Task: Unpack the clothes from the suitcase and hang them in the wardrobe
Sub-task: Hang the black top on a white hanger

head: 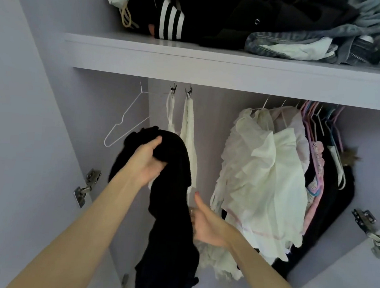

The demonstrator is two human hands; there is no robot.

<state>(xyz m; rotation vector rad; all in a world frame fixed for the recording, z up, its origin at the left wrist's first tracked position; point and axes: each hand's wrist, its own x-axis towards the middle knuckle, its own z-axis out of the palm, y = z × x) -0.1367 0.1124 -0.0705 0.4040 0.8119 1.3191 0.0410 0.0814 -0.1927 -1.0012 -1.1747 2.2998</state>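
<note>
Black garment (pixel 172 187), gripped by both hands

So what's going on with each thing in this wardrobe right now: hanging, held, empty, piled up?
Black garment: held up, not yet on a hanger.
Left hand: grips the garment's top.
Right hand: holds the garment lower down.
White wire hanger: hanging, empty.
Two clip hangers: each holding a white lacy piece.
White dress: hanging.
Shelf: piled with folded clothes.
Wardrobe doors: open.
</note>
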